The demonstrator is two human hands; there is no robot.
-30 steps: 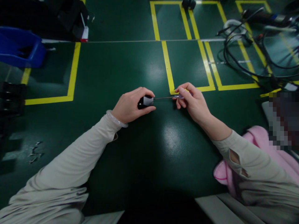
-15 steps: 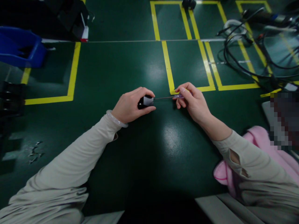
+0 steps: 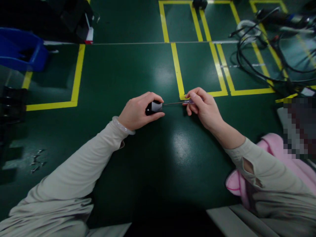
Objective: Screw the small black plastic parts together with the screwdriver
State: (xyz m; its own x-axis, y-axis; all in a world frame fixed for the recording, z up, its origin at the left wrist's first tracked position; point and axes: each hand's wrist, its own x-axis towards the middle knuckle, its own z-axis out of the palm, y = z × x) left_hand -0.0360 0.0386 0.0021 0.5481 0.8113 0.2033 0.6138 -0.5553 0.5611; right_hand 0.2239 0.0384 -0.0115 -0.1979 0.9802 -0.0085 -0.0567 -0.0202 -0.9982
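My left hand is closed around a small black and grey device, steadying it over the green table. Its exact kind does not show, as my fingers and palm cover much of it. From the right, a thin screwdriver meets the grey end of the device, its shaft lying nearly level. My right hand pinches the screwdriver's clear purplish handle between thumb and fingers. Whether the tip sits in a screw is too small to tell.
Several small screws lie at the left. A blue bin stands at the back left, beside black equipment. Black cables coil at the back right. A pink cloth lies by my right forearm. Yellow tape marks the green table.
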